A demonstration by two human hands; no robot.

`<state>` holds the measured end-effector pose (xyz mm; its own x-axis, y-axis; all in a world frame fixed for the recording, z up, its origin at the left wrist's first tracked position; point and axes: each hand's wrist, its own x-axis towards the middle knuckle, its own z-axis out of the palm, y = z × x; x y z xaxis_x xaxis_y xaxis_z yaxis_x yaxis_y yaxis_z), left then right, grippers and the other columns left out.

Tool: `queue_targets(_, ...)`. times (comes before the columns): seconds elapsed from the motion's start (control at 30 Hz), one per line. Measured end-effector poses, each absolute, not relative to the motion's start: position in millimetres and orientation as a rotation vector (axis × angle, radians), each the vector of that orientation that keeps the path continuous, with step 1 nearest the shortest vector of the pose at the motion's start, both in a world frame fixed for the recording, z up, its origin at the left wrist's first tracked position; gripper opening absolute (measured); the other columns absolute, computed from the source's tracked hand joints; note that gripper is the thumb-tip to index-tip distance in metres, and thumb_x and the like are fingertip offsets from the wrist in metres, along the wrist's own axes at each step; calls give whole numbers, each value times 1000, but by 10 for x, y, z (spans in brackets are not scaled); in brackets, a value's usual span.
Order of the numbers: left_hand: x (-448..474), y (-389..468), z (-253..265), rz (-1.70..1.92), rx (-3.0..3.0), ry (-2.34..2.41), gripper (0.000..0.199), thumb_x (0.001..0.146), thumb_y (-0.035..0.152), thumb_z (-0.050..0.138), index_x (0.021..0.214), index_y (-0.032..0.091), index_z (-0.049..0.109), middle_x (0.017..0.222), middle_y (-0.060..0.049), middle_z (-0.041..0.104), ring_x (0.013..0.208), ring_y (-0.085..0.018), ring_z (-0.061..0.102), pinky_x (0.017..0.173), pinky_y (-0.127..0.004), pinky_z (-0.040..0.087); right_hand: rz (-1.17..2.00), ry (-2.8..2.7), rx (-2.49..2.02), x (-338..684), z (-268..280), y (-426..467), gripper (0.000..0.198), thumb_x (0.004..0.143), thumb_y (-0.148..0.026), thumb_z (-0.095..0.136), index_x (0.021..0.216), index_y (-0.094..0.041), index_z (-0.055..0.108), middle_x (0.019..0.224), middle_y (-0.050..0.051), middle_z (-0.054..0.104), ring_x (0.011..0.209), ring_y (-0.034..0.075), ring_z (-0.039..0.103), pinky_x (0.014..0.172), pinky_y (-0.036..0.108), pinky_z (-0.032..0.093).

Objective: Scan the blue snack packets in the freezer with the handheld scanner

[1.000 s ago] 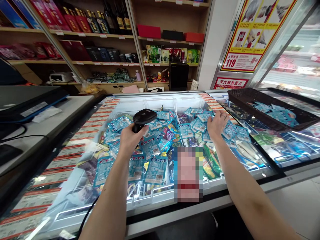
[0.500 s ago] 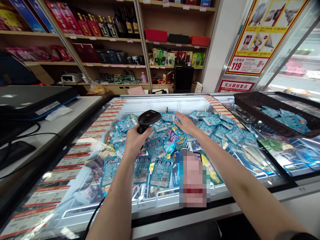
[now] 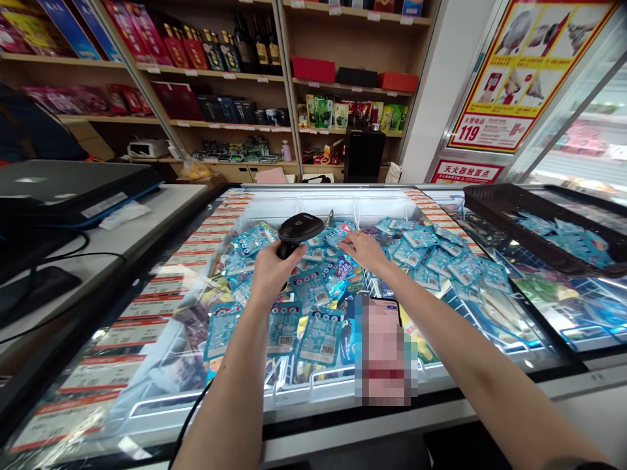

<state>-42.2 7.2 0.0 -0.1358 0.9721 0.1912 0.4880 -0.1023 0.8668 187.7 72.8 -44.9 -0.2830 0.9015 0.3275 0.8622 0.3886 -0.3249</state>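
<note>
My left hand (image 3: 275, 271) is wrapped round the handle of a black barcode scanner (image 3: 300, 226), its head above the blue packets. My right hand (image 3: 365, 251) is to the right of the scanner, fingers curled at the edge of a blue packet (image 3: 335, 235); its fingertips are partly hidden. Flat blue packets with barcodes, such as the front packet (image 3: 321, 336), lie across the glass top of a chest freezer (image 3: 353, 207). A phone (image 3: 385, 346), its screen blurred out, rests at the near edge between my forearms.
A dark brown basket (image 3: 494, 219) with more blue packets stands at the right. On the left is a counter (image 3: 166, 209) with a black flat device (image 3: 73, 189). Behind the freezer stand stocked shelves (image 3: 215, 72). The scanner's cable (image 3: 191, 411) runs beside my left forearm.
My right hand's fingers, stretched out before, are now bent in at the packet. The left hand still holds the scanner in nearly the same place. The view has shifted slightly.
</note>
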Motion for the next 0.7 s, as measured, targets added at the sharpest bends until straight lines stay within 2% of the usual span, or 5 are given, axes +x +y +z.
queue_targets(0.13, -395, 50, -15, 1145, 1647, 1647, 39, 70, 55, 61, 77, 16, 62, 51, 0, 57, 45, -15, 53, 45, -24, 36, 121, -2053, -1629, 1858, -458, 715, 49, 83, -57, 56, 103, -13, 65, 101, 14, 67, 99, 27, 60, 86, 35, 43)
queue_targets(0.3, -388, 67, -60, 1104, 1671, 1618, 40, 68, 55, 63, 78, 17, 62, 50, 0, 57, 46, -15, 53, 44, -24, 33, 385, -2000, -1721, 1914, -449, 879, 65, 65, -48, 76, 116, -11, 62, 107, 13, 65, 101, 29, 60, 86, 36, 45)
queue_targets(0.5, -388, 79, -64, 1093, 1695, 1605, 40, 68, 56, 63, 76, 17, 62, 51, -1, 58, 47, -15, 52, 46, -24, 34, 519, -1937, -1715, 1978, -421, 923, 62, 66, -37, 77, 121, -14, 60, 118, 13, 61, 107, 27, 57, 90, 36, 44)
queue_targets(0.6, -391, 81, -70, 1102, 1692, 1606, 39, 67, 55, 63, 75, 17, 62, 50, 0, 57, 47, -15, 52, 45, -24, 33, 516, -1992, -1601, 1922, -426, 947, 54, 77, -44, 66, 123, -18, 59, 120, 10, 61, 106, 25, 57, 91, 37, 44)
queue_targets(0.7, -395, 83, -75, 1100, 1701, 1592, 39, 68, 55, 63, 75, 17, 61, 49, 0, 57, 46, -15, 52, 45, -24, 34, 412, -2079, -1545, 1866, -429, 971, 52, 73, -51, 68, 113, -19, 65, 112, 10, 64, 108, 28, 55, 94, 39, 41)
